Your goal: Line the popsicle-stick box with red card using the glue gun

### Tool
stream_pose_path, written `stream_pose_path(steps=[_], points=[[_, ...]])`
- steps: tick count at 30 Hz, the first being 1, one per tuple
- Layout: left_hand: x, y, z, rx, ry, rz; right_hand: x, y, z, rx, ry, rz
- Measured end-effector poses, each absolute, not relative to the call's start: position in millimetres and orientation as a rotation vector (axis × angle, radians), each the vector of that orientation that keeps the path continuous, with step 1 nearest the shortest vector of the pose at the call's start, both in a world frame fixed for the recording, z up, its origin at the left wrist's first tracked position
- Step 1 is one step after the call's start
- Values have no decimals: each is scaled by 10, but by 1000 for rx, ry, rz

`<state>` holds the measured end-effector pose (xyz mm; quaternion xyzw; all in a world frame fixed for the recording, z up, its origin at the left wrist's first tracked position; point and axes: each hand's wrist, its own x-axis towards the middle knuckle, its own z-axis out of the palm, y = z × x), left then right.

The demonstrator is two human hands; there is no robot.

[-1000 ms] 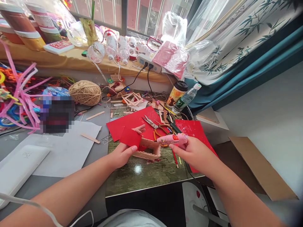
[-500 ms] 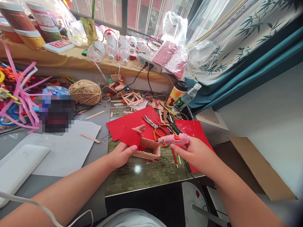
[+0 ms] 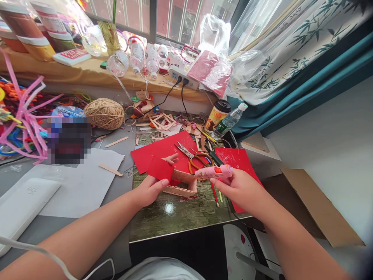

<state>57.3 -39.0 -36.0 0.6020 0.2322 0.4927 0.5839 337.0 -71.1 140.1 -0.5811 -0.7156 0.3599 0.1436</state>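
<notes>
Between thumb and fingers, my left hand point(image 3: 153, 190) holds a small square of red paper point(image 3: 159, 169). Beneath and beside it lies a rectangular frame of wooden craft sticks point(image 3: 181, 190), partly hidden by the paper and the hand. My right hand point(image 3: 243, 188) is closed round a pink glue gun point(image 3: 214, 172). The gun's nozzle points left, close to the frame's upper right corner; whether it touches, I cannot tell. Behind the gun are scissors point(image 3: 186, 151) with orange handles, lying on a large red sheet point(image 3: 163, 149). A red pencil point(image 3: 215, 194) lies below the gun.
A second red sheet point(image 3: 241, 159) lies right, near a water bottle point(image 3: 230, 121) and a lidded cup point(image 3: 218, 115). Twine point(image 3: 104, 112), white paper point(image 3: 87, 182) and a white power bank point(image 3: 29, 208) are left. Loose craft sticks point(image 3: 116, 142) lie about. A power strip point(image 3: 182, 77) sits on the sill.
</notes>
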Motion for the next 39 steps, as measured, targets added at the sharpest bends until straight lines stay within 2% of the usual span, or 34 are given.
stream_pose_path(steps=[39], points=[[548,-380,-360,1402,516,1142,3397,-745,1383,-1667,-2045,1044]])
